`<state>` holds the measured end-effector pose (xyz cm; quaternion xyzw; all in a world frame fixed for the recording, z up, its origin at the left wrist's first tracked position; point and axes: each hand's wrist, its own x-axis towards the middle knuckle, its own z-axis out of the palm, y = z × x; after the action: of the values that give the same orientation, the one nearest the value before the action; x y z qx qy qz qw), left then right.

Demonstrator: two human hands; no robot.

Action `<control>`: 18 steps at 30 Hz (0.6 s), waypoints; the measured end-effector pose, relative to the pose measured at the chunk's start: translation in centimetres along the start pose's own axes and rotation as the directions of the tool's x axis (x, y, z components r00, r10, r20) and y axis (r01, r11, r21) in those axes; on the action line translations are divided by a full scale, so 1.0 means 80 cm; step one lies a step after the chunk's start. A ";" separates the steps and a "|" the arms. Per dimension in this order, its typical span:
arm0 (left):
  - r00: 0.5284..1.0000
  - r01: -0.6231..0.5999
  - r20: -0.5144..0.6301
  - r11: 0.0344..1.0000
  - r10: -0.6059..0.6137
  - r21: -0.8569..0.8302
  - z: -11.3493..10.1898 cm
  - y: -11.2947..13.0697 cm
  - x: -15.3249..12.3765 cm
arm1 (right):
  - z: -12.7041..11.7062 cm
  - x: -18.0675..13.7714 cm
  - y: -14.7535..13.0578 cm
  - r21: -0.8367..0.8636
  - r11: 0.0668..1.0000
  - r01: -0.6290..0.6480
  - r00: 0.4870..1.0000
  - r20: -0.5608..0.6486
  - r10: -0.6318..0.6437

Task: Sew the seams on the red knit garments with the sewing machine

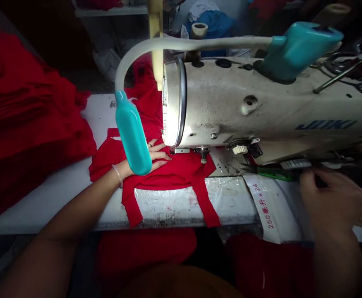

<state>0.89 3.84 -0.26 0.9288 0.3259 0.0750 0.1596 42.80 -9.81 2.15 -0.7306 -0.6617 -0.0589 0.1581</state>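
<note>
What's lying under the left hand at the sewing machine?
The left hand rests on red knit fabric, which lies on a white table. Whatever is directly beneath the palm is hidden.

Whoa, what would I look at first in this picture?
The big white JUKI sewing machine fills the right side, with a bendy teal gooseneck lamp curving over its end. To the left lies a tall heap of red cloth. In the middle, the left hand rests flat on a red cloth piece beside the machine's foot.
</note>
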 end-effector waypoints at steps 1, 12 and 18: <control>1.000 -0.014 -0.023 1.000 0.014 0.004 0.000 0.000 -0.001 | 0.007 0.001 0.007 -0.024 0.998 -0.061 0.996 -0.068 0.059; 0.983 -0.082 -0.169 0.996 0.075 -0.041 0.001 0.002 0.001 | 0.011 -0.020 -0.030 -0.057 0.998 -0.026 0.931 -0.365 0.003; 0.983 -0.010 -0.183 0.996 -0.007 -0.089 0.007 -0.007 0.006 | 0.057 -0.018 -0.213 0.489 0.741 0.461 0.870 -0.083 -0.486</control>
<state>1.07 4.46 -0.95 0.9101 0.3348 0.1748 0.1703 25.31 -8.52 0.02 -0.4746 -0.8215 0.0921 0.3023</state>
